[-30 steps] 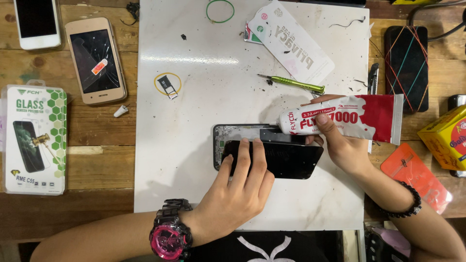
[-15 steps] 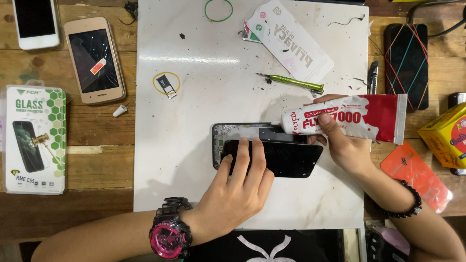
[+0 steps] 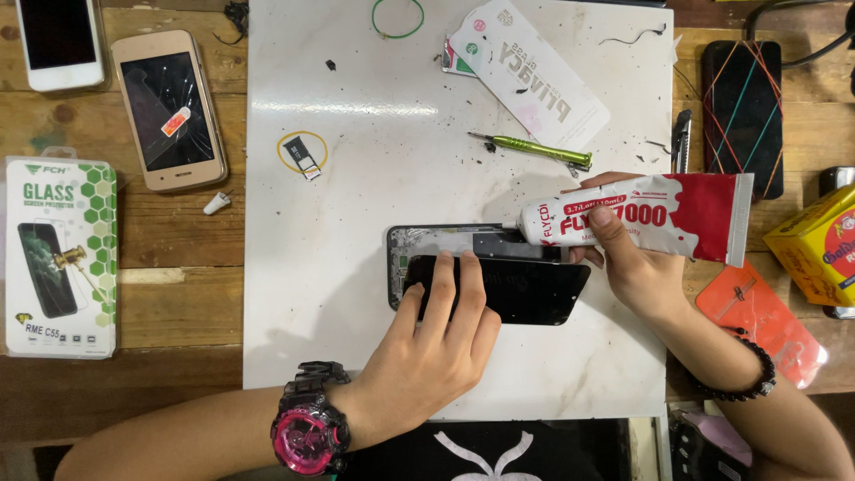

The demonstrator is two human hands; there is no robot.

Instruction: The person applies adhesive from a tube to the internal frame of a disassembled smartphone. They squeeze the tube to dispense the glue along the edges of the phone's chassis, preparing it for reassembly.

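Note:
My left hand lies flat on a black phone screen panel, pressing it down with fingers spread; a pink and black watch sits on its wrist. The panel lies skewed over an opened phone frame on the white work mat. My right hand grips a white and red glue tube, held level with its nozzle pointing left at the top edge of the frame.
A green screwdriver, a white screen protector sleeve and a green rubber band lie on the mat. Left: a cracked gold phone, a white phone, a screen protector box. Right: a banded black phone, a yellow box.
The glue tube and my right hand have shifted slightly left along the frame's top edge. My left hand stays on the screen panel.

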